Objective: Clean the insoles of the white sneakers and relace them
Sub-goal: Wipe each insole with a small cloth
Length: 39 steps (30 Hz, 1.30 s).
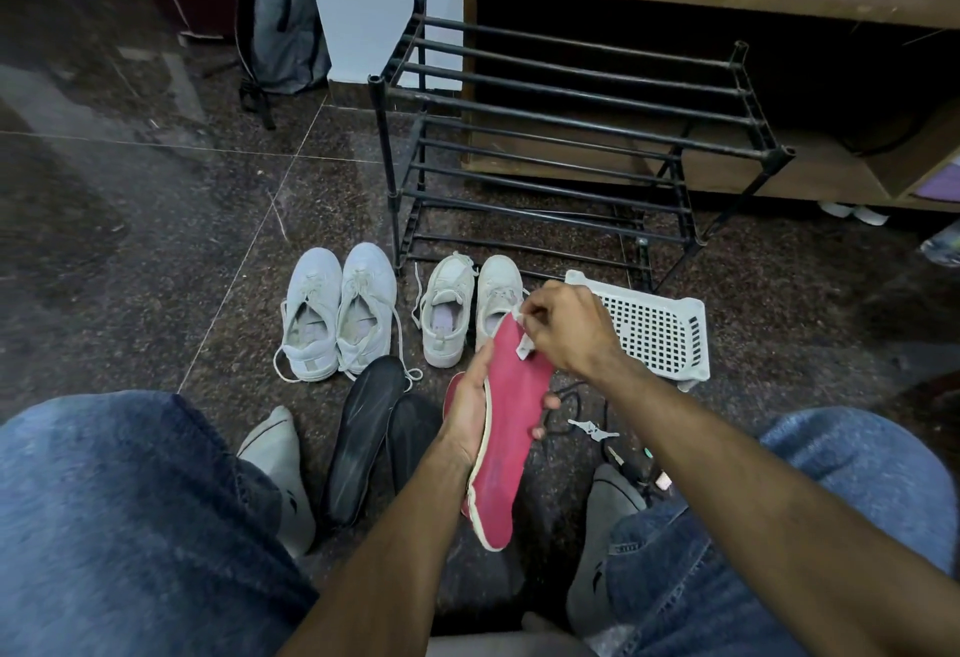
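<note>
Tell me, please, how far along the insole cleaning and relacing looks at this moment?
Early to midway. Done: insoles are out, with two black insoles lying on the floor. In hand: the left hand holds a pink insole while the right hand wipes it with a small white wipe. Left: remaining insoles, refitting and relacing both pairs of white sneakers.

Dark speckled stone floor [156, 220]. Resting on it: two pairs of white sneakers [340, 313] side by side, two black insoles [363, 433], a white perforated basket [654, 329], a black metal shoe rack [571, 137], and a grey backpack [283, 17].
</note>
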Each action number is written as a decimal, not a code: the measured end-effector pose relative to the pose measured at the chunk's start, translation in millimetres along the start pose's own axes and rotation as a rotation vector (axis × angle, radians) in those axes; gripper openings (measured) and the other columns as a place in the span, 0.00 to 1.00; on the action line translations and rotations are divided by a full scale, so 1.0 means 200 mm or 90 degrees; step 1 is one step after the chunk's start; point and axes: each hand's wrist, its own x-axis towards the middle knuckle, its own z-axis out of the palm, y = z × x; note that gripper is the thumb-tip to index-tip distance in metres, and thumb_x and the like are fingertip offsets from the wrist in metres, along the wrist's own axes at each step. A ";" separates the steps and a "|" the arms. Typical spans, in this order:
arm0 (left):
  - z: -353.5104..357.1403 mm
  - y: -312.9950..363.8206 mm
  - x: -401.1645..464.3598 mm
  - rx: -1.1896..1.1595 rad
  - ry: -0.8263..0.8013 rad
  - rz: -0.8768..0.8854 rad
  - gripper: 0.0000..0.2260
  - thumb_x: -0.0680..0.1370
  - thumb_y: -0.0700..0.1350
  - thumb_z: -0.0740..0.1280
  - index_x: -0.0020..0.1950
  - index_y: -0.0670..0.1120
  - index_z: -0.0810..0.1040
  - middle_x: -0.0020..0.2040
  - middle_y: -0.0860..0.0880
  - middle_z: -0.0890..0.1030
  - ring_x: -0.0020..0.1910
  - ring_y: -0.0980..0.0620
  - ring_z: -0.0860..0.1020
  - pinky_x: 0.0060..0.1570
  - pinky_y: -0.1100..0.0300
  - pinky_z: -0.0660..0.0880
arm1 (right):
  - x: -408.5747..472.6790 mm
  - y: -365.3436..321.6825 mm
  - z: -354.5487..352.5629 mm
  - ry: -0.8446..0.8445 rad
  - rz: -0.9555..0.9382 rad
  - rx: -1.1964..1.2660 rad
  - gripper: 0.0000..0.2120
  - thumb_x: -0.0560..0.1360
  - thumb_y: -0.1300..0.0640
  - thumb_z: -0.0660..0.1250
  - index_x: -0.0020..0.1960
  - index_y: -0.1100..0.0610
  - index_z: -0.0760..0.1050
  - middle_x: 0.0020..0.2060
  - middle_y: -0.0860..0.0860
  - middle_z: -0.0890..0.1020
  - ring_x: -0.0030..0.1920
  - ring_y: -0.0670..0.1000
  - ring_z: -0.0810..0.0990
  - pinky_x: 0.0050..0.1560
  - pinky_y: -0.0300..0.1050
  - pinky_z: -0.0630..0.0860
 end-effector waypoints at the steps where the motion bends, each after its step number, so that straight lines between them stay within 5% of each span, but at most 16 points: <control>1: 0.01 0.01 0.00 0.006 0.004 0.000 0.28 0.78 0.65 0.57 0.59 0.43 0.79 0.45 0.42 0.81 0.38 0.45 0.79 0.28 0.58 0.75 | -0.01 -0.01 0.00 -0.015 -0.020 0.019 0.07 0.76 0.58 0.69 0.52 0.56 0.83 0.49 0.50 0.83 0.47 0.51 0.80 0.52 0.48 0.78; 6: 0.08 0.05 -0.01 0.023 0.044 0.018 0.23 0.78 0.62 0.56 0.55 0.45 0.79 0.38 0.45 0.81 0.29 0.48 0.78 0.25 0.58 0.74 | -0.13 -0.05 0.02 -0.087 -0.131 0.066 0.04 0.75 0.59 0.69 0.47 0.56 0.83 0.45 0.49 0.83 0.42 0.49 0.80 0.50 0.49 0.79; 13: 0.07 0.02 -0.01 0.058 0.021 -0.025 0.30 0.79 0.65 0.52 0.61 0.43 0.78 0.46 0.42 0.83 0.36 0.46 0.82 0.27 0.59 0.75 | 0.01 0.02 -0.01 0.065 0.052 0.050 0.06 0.75 0.57 0.68 0.50 0.54 0.84 0.47 0.48 0.82 0.43 0.48 0.77 0.43 0.41 0.72; 19: 0.09 0.07 0.00 -0.043 0.055 0.041 0.29 0.80 0.62 0.52 0.46 0.43 0.86 0.41 0.41 0.83 0.38 0.45 0.82 0.35 0.55 0.80 | -0.18 -0.08 0.06 -0.051 -0.073 0.166 0.04 0.74 0.58 0.70 0.47 0.55 0.84 0.40 0.43 0.80 0.37 0.46 0.79 0.43 0.45 0.77; 26: 0.10 0.06 -0.01 0.049 0.043 0.020 0.29 0.76 0.65 0.55 0.56 0.42 0.79 0.39 0.38 0.81 0.31 0.45 0.80 0.26 0.58 0.75 | -0.06 0.00 0.01 0.044 -0.005 0.046 0.07 0.75 0.56 0.68 0.50 0.53 0.83 0.47 0.46 0.83 0.45 0.50 0.80 0.49 0.48 0.78; 32: 0.06 0.07 0.01 -0.038 0.071 0.067 0.29 0.79 0.61 0.54 0.44 0.42 0.86 0.41 0.41 0.83 0.37 0.45 0.82 0.35 0.55 0.79 | -0.20 -0.07 0.05 -0.151 -0.102 0.146 0.05 0.74 0.59 0.70 0.48 0.55 0.84 0.44 0.44 0.83 0.35 0.37 0.76 0.44 0.40 0.75; 36: 0.09 0.05 0.01 0.014 0.080 0.047 0.26 0.76 0.63 0.57 0.45 0.46 0.86 0.37 0.43 0.81 0.30 0.47 0.78 0.25 0.58 0.73 | -0.11 -0.02 0.02 -0.040 -0.044 0.037 0.06 0.76 0.54 0.69 0.51 0.52 0.83 0.49 0.45 0.83 0.45 0.47 0.80 0.50 0.44 0.76; 39: 0.08 0.05 0.01 0.019 0.075 0.040 0.26 0.78 0.63 0.56 0.49 0.45 0.84 0.39 0.43 0.81 0.31 0.46 0.78 0.26 0.58 0.73 | -0.10 -0.02 0.02 0.012 0.011 0.029 0.07 0.76 0.55 0.68 0.50 0.53 0.83 0.48 0.46 0.82 0.43 0.48 0.80 0.49 0.45 0.77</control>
